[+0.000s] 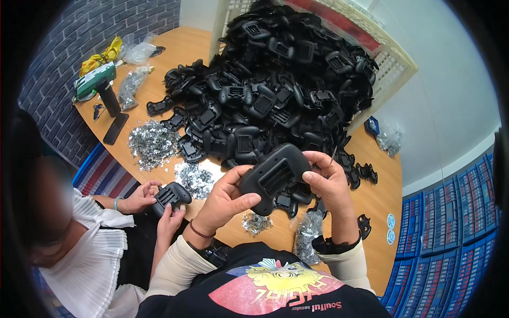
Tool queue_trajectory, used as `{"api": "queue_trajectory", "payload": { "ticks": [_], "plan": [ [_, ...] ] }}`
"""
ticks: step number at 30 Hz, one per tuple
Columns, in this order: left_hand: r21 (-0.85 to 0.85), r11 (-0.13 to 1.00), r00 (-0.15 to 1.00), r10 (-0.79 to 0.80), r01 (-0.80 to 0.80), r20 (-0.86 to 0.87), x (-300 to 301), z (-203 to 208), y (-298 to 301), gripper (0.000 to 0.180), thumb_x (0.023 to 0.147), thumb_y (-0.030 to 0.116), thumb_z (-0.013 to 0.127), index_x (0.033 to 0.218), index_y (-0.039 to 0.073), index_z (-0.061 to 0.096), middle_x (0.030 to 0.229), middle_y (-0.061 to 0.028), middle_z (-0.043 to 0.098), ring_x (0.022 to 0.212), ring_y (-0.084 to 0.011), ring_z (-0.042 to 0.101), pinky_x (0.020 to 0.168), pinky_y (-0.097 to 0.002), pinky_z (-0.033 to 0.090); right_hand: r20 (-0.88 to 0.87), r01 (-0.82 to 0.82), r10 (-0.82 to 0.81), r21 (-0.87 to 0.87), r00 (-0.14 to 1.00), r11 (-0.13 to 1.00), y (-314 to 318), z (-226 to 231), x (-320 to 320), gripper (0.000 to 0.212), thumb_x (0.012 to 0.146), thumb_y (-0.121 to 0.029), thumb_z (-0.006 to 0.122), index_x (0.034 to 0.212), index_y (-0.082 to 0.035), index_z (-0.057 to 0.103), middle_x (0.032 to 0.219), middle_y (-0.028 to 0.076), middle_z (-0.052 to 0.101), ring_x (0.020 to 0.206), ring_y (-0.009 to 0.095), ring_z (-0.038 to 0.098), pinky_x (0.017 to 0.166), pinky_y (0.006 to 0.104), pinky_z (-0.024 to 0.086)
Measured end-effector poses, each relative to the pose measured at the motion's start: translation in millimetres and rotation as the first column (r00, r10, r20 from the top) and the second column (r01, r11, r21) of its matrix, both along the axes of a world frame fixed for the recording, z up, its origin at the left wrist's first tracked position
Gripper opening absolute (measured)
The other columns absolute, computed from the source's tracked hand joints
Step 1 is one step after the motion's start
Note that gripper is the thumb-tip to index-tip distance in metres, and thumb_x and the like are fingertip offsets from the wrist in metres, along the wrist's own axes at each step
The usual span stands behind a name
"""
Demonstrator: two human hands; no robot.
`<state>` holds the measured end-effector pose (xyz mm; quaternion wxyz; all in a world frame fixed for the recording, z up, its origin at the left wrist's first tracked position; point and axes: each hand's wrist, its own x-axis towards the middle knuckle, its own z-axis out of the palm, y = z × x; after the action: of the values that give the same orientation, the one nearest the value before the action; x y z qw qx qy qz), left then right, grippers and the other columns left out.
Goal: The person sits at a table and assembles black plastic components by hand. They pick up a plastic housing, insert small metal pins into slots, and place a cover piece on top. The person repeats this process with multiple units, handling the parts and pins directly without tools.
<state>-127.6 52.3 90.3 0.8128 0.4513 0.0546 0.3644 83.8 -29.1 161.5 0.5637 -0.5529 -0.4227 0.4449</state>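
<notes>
A black game controller shell (254, 181) with an open battery compartment is held up in front of me, tilted, in both hands. My left hand (227, 204) grips its left end, thumb on the near face and fingers behind. On the other end, my right hand (330, 183) pinches the shell between thumb and fingers. A thin dark stick-like thing (333, 153) shows by my right fingers; its kind I cannot make out. Below the shell lie a small pile of silvery metal pieces (257, 223) and a clear bag of metal pieces (308, 236).
A great heap of black controller shells (265, 100) spills from a cream plastic crate (405, 66) onto the wooden table (384, 209). Piles of metal pieces (154, 143) lie at left. Beside me, a co-worker's hands (139, 197) hold another shell (172, 197). Blue patterned stacks (440, 222) stand right.
</notes>
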Motion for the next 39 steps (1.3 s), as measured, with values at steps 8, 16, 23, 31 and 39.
{"api": "queue_trajectory", "payload": {
  "ticks": [8, 16, 23, 31, 39],
  "plan": [
    [-0.063, 0.997, 0.999, -0.036, 0.038, 0.034, 4, 1, -5, 0.056, 0.08, 0.012, 0.069, 0.126, 0.0, 0.039, 0.115, -0.0073, 0.053, 0.104, -0.0133, 0.053, 0.09, -0.0285, 0.044, -0.073, 0.002, -0.006, -0.049, 0.997, 0.999, 3, -13, 8, 0.036, 0.078, -0.009, 0.068, 0.112, -0.003, 0.057, 0.085, -0.004, 0.056, 0.054, -0.002, 0.04, 0.043, 0.014, 0.026],
    [-0.143, 0.989, 0.998, -0.026, 0.033, 0.051, 8, -9, -8, 0.055, 0.081, 0.019, 0.068, 0.123, 0.0, 0.039, 0.113, -0.0074, 0.053, 0.103, -0.0137, 0.054, 0.088, -0.0279, 0.045, -0.112, 0.003, -0.019, -0.136, 0.993, 0.991, 7, -28, 11, 0.033, 0.081, -0.012, 0.065, 0.112, -0.002, 0.057, 0.085, -0.003, 0.056, 0.052, -0.002, 0.035, 0.042, 0.0144, 0.024],
    [-0.296, 0.94, 0.97, -0.212, 0.17, -0.118, -10, -30, -1, 0.054, 0.086, 0.035, 0.06, 0.122, 0.002, 0.037, 0.104, -0.0085, 0.056, 0.08, -0.0155, 0.064, 0.055, -0.0292, 0.057, 0.009, -0.094, 0.099, -0.246, 0.995, 0.965, 18, -31, -2, 0.032, 0.077, -0.012, 0.066, 0.108, -0.005, 0.061, 0.081, -0.005, 0.054, 0.057, 0.001, 0.04, 0.047, 0.0163, 0.03],
    [-0.389, 0.919, 0.966, -0.037, -0.067, -0.255, -42, -68, -26, 0.039, 0.089, 0.027, 0.058, 0.116, 0.001, 0.05, 0.097, -0.0006, 0.058, 0.086, -0.0067, 0.055, 0.075, -0.0219, 0.045, -0.046, -0.379, 0.405, -0.46, 0.913, 0.803, 66, -73, -32, 0.028, 0.079, -0.014, 0.066, 0.105, -0.004, 0.063, 0.076, -0.005, 0.058, 0.058, 0.001, 0.043, 0.05, 0.0164, 0.033],
    [-0.396, 0.684, 0.787, 0.482, -0.612, -0.384, -100, -78, -56, 0.06, 0.085, 0.004, 0.052, 0.138, 0.003, 0.025, 0.128, -0.0085, 0.043, 0.113, -0.0153, 0.047, 0.096, -0.0298, 0.04, 0.435, -0.461, 0.449, -0.085, 0.781, 0.883, 232, -208, -118, 0.022, 0.08, -0.019, 0.064, 0.091, 0.0, 0.065, 0.082, 0.012, 0.066, 0.076, 0.016, 0.063, 0.069, 0.0289, 0.048]
  ]
}}
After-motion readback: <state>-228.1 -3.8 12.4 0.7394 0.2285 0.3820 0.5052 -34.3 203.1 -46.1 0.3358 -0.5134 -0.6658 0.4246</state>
